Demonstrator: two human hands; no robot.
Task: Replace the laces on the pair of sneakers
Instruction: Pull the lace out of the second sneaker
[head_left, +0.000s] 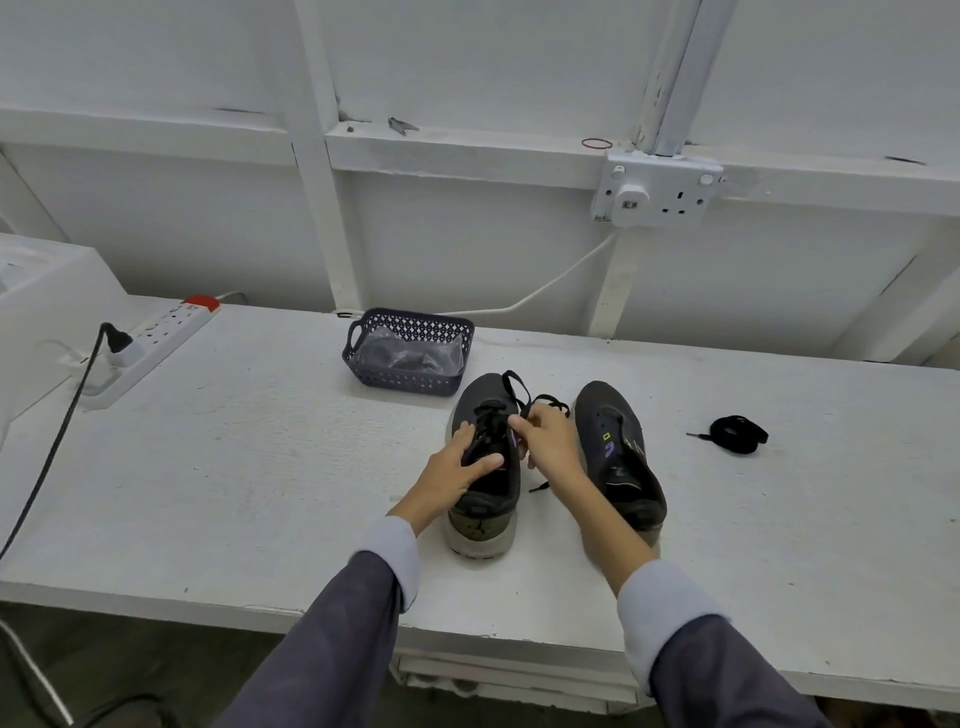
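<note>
Two dark grey sneakers stand side by side on the white bench, toes pointing away from me. The left sneaker (480, 400) has a black lace (517, 387) threaded through its eyelets, and a loop of that lace rises above the toe. My left hand (460, 460) grips this shoe at its tongue and collar. My right hand (550, 441) pinches the lace beside the eyelets; one lace tip hangs below the hand. The right sneaker (618, 447) has bare eyelets. A bundled black lace (735, 432) lies on the bench to its right.
A dark mesh basket (410, 322) holding a clear plastic bag sits behind the shoes. A white power strip (156, 343) with a black plug and cable lies at the far left. A wall socket (657, 192) and its white cord are behind. The bench's front edge is near me.
</note>
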